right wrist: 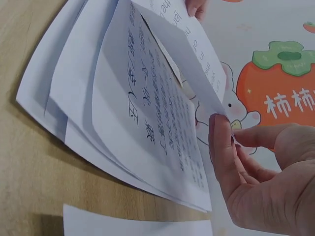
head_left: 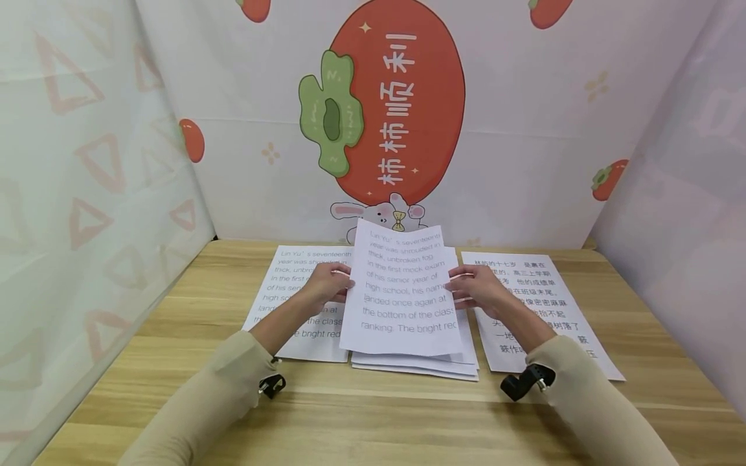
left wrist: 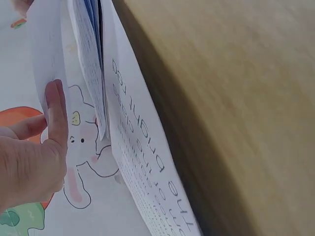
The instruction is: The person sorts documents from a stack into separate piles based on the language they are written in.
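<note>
Both hands hold one printed sheet of paper [head_left: 402, 285] with English text, raised and tilted over the middle of the table. My left hand [head_left: 326, 285] pinches its left edge between thumb and fingers, as the left wrist view also shows. At the opposite edge my right hand [head_left: 479, 287] pinches the same sheet. Beneath lies a loose stack of paper [head_left: 416, 370], mostly covered in the head view. In the right wrist view, the stack's top sheet [right wrist: 133, 98] bears Chinese text, and several layers fan out at its corner.
To the left lies paper with English text [head_left: 309, 310], partly behind the left forearm. Paper with Chinese text [head_left: 548, 304] lies to the right, partly under the right forearm. The wooden table [head_left: 373, 421] ends at a white backdrop [head_left: 524, 194] printed with persimmons and a rabbit.
</note>
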Action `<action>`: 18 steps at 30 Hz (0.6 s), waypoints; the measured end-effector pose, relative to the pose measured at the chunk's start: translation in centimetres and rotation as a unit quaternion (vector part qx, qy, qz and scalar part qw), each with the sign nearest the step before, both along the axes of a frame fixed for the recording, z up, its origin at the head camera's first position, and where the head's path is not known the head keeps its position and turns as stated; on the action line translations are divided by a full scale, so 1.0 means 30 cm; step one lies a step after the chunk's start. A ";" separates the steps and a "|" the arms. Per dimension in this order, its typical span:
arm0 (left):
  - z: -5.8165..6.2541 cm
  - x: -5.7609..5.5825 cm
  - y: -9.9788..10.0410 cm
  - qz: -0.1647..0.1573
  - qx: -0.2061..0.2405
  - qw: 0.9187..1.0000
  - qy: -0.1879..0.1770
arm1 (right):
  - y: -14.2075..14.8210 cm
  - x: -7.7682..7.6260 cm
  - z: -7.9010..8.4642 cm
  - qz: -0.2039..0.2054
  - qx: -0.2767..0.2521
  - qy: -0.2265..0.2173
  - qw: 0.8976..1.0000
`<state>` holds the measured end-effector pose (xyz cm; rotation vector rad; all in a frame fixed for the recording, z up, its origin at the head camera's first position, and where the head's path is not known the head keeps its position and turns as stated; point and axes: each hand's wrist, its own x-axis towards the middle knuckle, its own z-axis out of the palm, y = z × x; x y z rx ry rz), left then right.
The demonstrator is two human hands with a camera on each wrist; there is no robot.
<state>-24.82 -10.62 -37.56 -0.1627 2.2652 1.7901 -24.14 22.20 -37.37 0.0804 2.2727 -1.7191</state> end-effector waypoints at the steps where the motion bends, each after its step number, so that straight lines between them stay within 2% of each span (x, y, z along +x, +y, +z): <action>1: 0.002 0.001 -0.006 -0.003 -0.003 1.000 0.001 | -0.005 -0.002 0.000 0.001 -0.001 0.002 1.000; 7: 0.018 0.007 -0.043 0.001 0.007 1.000 0.007 | -0.028 -0.010 0.004 0.009 -0.004 0.016 1.000; 18: 0.033 0.004 -0.118 0.008 0.004 1.000 0.017 | -0.080 -0.037 0.016 0.044 -0.052 0.018 0.997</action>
